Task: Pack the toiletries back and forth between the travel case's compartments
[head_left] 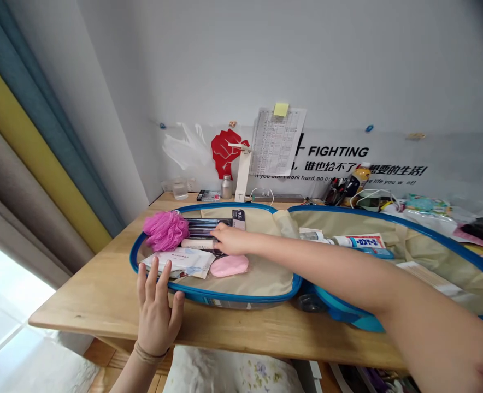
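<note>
Blue-rimmed suitcase (208, 297) lies open on the wooden desk (102, 295), its left half already holding a pink bath pouf (165, 230), dark tubes (206, 224), a white packet (184, 262) and a pink oval bar (229, 266) — a toothpaste tube (358, 240) lies in the right half. Right hand (230, 239) rests on the tubes, fingers bent over them; whether they grip, I cannot tell. Left hand (156, 311) lies flat at the near rim, fingers spread — holding nothing.

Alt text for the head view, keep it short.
A person's right hand reaches across an open blue suitcase on a wooden desk, fingers on dark tubes beside a pink bath pouf and a pink oval bar. The left hand lies flat on the case's near rim, by a white packet.
</note>
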A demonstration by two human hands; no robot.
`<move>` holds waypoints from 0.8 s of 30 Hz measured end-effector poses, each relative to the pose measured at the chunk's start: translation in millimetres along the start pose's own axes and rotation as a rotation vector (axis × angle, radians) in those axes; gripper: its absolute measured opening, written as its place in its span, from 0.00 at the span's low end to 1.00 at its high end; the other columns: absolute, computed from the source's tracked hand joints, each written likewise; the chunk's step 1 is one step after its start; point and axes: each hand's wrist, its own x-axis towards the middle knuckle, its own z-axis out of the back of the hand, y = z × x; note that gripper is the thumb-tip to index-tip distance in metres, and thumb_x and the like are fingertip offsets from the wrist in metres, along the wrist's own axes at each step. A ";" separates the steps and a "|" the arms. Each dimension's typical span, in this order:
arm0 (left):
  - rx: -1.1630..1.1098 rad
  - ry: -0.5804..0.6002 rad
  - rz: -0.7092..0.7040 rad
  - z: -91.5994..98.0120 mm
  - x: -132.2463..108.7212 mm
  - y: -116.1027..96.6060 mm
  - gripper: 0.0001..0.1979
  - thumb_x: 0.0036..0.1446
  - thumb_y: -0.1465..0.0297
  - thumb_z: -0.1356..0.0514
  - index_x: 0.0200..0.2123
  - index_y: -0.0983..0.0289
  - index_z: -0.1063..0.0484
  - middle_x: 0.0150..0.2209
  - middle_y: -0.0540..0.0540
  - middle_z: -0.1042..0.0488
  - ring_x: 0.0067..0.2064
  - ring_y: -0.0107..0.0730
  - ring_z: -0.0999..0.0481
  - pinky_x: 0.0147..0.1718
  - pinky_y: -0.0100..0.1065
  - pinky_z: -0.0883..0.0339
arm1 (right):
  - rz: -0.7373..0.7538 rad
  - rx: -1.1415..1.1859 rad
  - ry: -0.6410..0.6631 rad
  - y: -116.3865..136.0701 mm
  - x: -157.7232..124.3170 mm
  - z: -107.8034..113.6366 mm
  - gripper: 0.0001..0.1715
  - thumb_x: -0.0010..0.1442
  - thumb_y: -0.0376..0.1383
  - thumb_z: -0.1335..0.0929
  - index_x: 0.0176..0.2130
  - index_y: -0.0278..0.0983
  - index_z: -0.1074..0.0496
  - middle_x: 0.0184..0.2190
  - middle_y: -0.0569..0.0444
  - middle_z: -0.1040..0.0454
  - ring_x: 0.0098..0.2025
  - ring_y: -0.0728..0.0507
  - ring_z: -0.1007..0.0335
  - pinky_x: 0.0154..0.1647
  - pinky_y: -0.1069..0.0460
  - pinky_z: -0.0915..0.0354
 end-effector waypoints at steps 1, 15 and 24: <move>0.000 0.002 0.003 0.1 -0.2 0.1 0.34 0.66 0.71 0.49 0.71 0.57 0.57 0.72 0.61 0.56 0.72 0.55 0.62 0.67 0.60 0.60 | 0.008 0.009 -0.013 -7.8 -5.7 11.0 0.21 0.60 0.35 0.34 0.53 0.34 0.28 0.56 0.41 0.30 0.47 0.42 0.27 0.50 0.50 0.33; -0.010 0.008 -0.010 0.6 -1.0 2.5 0.34 0.66 0.71 0.48 0.72 0.56 0.58 0.72 0.60 0.57 0.73 0.53 0.62 0.68 0.58 0.63 | -0.554 0.056 0.239 -155.9 -201.9 76.7 0.13 0.52 0.39 0.32 0.39 0.40 0.24 0.42 0.49 0.21 0.45 0.41 0.25 0.45 0.50 0.34; 0.001 -0.001 -0.018 0.9 0.6 1.7 0.33 0.66 0.70 0.49 0.72 0.57 0.57 0.72 0.60 0.57 0.73 0.54 0.62 0.68 0.59 0.63 | -0.611 0.028 0.206 -157.7 -234.6 35.3 0.09 0.45 0.37 0.32 0.31 0.42 0.31 0.33 0.50 0.25 0.37 0.40 0.28 0.38 0.49 0.35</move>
